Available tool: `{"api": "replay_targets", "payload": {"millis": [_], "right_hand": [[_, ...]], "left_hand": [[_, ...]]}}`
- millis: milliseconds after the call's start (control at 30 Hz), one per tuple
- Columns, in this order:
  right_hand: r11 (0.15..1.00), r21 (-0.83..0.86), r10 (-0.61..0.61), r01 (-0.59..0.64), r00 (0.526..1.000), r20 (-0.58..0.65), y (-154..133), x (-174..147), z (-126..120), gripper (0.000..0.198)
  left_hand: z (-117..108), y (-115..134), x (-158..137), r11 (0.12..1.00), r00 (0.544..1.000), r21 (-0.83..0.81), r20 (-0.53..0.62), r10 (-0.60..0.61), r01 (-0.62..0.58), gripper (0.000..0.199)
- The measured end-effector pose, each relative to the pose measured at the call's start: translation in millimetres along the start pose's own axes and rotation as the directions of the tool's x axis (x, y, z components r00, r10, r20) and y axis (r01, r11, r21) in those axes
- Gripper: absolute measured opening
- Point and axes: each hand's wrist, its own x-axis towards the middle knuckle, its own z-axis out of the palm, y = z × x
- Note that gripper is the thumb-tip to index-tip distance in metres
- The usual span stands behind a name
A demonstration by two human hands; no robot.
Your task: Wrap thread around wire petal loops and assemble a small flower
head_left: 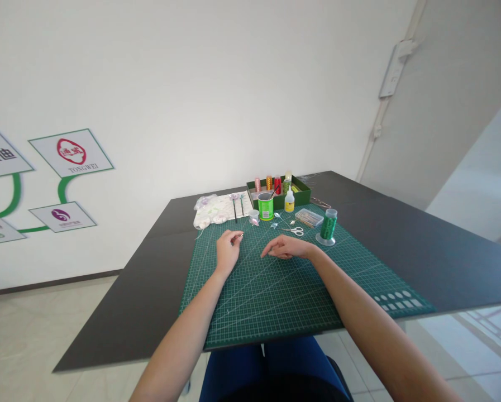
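Note:
Over the green cutting mat (250, 301), my left hand (228, 251) is closed in a pinch. A tiny pale tip shows at its fingertips, too small to name. My right hand (287, 247) hovers low over the mat to the right, palm down, index finger stretched out and the others loosely bent; nothing shows in it. Just beyond it lie small white-handled scissors (297, 230). Small pale leaf-like pieces (274, 225) are scattered behind the hands, near a small clear cup (253, 214) and a bright green can (266, 209) with a dark-handled tool in it.
A spool of green thread (328, 225) stands at right, beside a clear box of thin sticks (309, 218). Behind are a yellow-labelled glue bottle (289, 201) and a green box (303, 196) with thread spools. Dark stems (234, 210) lie on white material (212, 212) at back left.

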Motion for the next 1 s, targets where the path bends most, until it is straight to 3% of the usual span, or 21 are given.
{"api": "replay_targets", "payload": {"millis": [167,367,700,1000], "right_hand": [[0.991,0.111,-0.079,0.071,0.994,0.074,-5,-3,3,0.039],[0.965,0.199,-0.187,0.171,0.98,0.064,-11,-8,4,0.036],[0.931,0.243,-0.268,0.272,0.962,-0.05,-10,-11,2,0.042],[0.915,0.281,-0.252,0.29,0.954,-0.163,-14,-14,1,0.049]], "left_hand": [[4,1,-3,0.99,0.996,0.134,0.08,0.035,-0.045,0.023],[10,4,-9,0.978,0.983,0.188,0.177,0.052,-0.086,0.022],[16,13,-18,0.963,0.938,0.227,0.342,0.061,-0.145,0.025],[18,15,-21,0.943,0.912,0.243,0.392,0.12,-0.229,0.027]]}}
